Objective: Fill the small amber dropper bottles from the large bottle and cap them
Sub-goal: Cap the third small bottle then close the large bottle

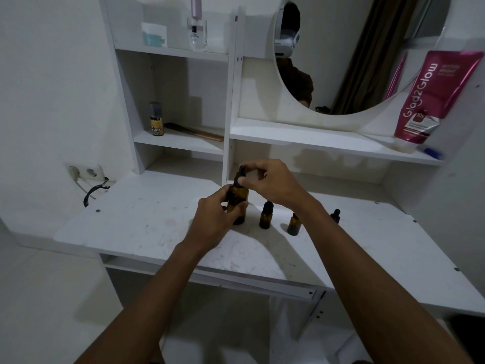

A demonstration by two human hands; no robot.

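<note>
Left hand (215,219) covered the lower left side of the large amber glass bottle (239,199); right hand's fingers (245,183) hid most of its black dropper cap. Right forearm cut off the second small amber bottle (293,225) and most of the small black dropper (335,214) near the white desk's (147,222) right edge. Liquid levels couldn't be told.

Glossy amber glass bottle (238,199) (black cap) — matt, scuffed white tabletop (147,219).
</note>
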